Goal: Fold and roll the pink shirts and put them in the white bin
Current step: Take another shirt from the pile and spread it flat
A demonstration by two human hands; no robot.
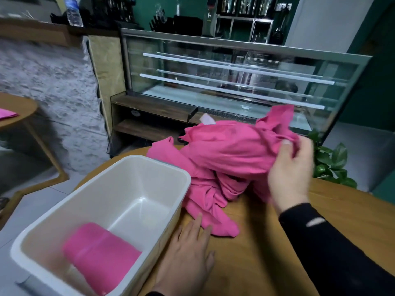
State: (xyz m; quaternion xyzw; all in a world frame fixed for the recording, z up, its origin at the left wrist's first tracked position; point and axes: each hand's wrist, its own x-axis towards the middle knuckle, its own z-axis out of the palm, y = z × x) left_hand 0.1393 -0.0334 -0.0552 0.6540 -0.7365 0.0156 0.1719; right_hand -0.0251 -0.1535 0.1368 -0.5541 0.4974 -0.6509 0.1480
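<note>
A crumpled pink shirt (pixel 224 159) is lifted partly off the wooden table (pixel 256 253), its lower end trailing on the wood. My right hand (pixel 290 171) grips the shirt's right side, thumb pinching the cloth. My left hand (pixel 190 253) lies flat on the table with straight fingers, fingertips touching the shirt's trailing edge. The white bin (pixel 136 167) stands at the left of the table. A rolled pink shirt (pixel 100 255) lies in its near end.
A glass display case (pixel 235 77) stands behind the table. A green plant (pixel 331 163) sits at the right, beyond the table's edge. Another wooden table (pixel 19 112) at far left holds a folded pink cloth (pixel 6 114).
</note>
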